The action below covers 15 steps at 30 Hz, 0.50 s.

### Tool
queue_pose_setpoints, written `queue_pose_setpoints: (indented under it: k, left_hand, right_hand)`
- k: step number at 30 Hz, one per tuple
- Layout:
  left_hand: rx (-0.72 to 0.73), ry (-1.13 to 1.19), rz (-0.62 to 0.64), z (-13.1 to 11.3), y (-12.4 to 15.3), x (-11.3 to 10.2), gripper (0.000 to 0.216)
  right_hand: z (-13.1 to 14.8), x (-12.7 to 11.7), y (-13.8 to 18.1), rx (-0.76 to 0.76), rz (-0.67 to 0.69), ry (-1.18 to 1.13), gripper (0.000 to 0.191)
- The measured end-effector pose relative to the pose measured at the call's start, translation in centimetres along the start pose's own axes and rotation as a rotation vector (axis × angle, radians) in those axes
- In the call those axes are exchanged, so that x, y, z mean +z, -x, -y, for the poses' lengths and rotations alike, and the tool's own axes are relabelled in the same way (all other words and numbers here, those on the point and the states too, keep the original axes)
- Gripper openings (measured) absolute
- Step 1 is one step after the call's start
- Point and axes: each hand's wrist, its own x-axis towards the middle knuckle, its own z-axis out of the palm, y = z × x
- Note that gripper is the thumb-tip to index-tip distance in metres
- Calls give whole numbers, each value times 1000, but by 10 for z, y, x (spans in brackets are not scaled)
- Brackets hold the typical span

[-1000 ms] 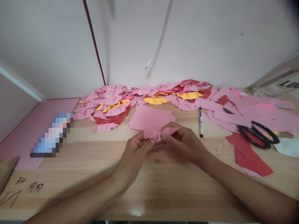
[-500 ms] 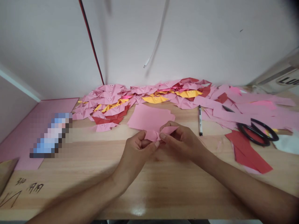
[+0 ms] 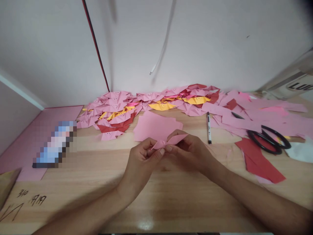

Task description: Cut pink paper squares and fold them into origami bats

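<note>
A small folded piece of pink paper [image 3: 176, 139] is pinched between both hands above the wooden table. My left hand [image 3: 144, 155] is closed on its left part, with the thumb near the middle fold. My right hand [image 3: 189, 148] grips the right part between thumb and fingers, and a pointed pink flap shows above that thumb. Fingers cover some of the folds. Just beyond the hands lies a stack of pink paper sheets [image 3: 156, 125].
Folded pink, yellow and red paper figures [image 3: 117, 104] are heaped along the wall. To the right lie a marker [image 3: 209, 128], black-handled scissors [image 3: 265, 140], red paper [image 3: 260, 161] and pink paper strips [image 3: 264, 119]. A blurred phone-like object [image 3: 55, 143] rests on the left.
The paper's left part has turned from a flat face to a narrower, slanted shape between my fingers. Both hands remain in nearly the same place. The view has shifted slightly.
</note>
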Motion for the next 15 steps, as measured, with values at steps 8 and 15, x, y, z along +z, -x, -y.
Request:
queue_pose_setpoints:
  k: [8, 15]
  left_hand:
    - [109, -170, -16, 2, 0, 0, 12]
    - [471, -471, 59, 1, 3, -7, 12]
  right_hand:
    - [8, 1, 3, -46, -68, 144, 12]
    - [15, -3, 10, -321, -92, 347, 5]
